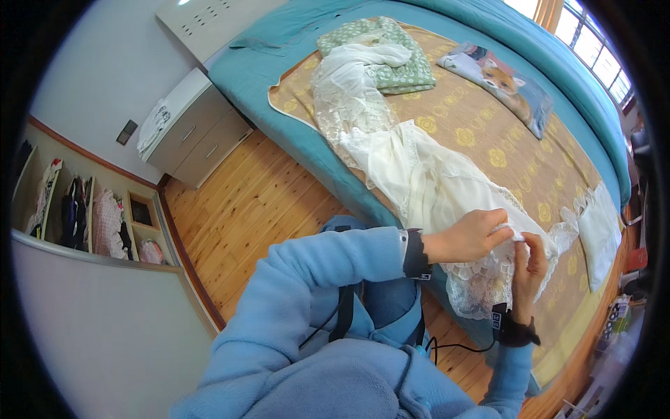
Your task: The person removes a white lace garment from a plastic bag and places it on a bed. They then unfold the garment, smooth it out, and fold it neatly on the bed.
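A long white lace dress [426, 174] lies stretched across the bed in loose folds, its ruffled lace edge hanging near the bedside. Over its near end, my left hand [466, 237] is closed, fingers curled on a small gathered bit of the white fabric. Close beside it, my right hand [529, 269] pinches the same gathered bit between thumb and forefinger. The fingertips of both hands almost meet there. Under them spreads a tan blanket [481, 129] with yellow flowers.
At the far end rests a folded green patterned cloth [408, 70]. A fox-printed item [499, 80] lies beyond the dress, and a folded white cloth [599, 234] at right. A drawer cabinet [199, 136] stands left of the teal-sheeted bed. A black cable [460, 346] hangs by my right wrist.
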A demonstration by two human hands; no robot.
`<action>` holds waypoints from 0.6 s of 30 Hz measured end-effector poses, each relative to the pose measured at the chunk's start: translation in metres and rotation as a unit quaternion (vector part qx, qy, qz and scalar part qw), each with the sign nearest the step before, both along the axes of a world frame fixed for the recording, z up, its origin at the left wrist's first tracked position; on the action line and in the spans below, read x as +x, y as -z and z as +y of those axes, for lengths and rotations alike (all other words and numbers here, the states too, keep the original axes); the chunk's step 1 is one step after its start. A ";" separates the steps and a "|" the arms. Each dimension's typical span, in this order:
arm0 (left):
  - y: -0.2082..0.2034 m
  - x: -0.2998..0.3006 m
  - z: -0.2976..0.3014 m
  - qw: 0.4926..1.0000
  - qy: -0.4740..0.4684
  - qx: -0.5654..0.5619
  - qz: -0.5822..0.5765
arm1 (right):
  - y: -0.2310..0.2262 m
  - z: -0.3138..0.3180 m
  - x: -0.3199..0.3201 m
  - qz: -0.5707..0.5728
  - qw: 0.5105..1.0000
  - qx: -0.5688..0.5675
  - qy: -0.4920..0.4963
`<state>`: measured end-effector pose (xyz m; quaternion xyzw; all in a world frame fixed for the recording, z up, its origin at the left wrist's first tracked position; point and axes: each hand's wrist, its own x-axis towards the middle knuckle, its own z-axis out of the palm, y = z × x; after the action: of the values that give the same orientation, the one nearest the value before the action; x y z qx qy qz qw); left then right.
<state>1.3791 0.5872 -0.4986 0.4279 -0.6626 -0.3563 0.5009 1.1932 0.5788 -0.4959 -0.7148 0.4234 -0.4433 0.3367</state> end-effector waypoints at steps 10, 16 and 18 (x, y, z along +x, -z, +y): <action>0.000 -0.005 0.012 0.995 0.003 -0.007 -0.102 | -0.019 0.010 -0.023 -0.057 0.994 0.084 0.029; -0.018 0.014 0.008 0.987 -0.076 -0.083 -0.114 | -0.039 -0.001 -0.019 0.201 0.971 -0.118 0.055; -0.026 0.019 0.008 0.982 -0.084 -0.099 -0.136 | -0.052 -0.008 -0.026 0.223 0.952 -0.188 0.096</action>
<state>1.3982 0.5953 -0.4729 0.4749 -0.7180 -0.1842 0.4745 1.1673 0.5704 -0.4440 -0.8017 0.4635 -0.3742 0.0488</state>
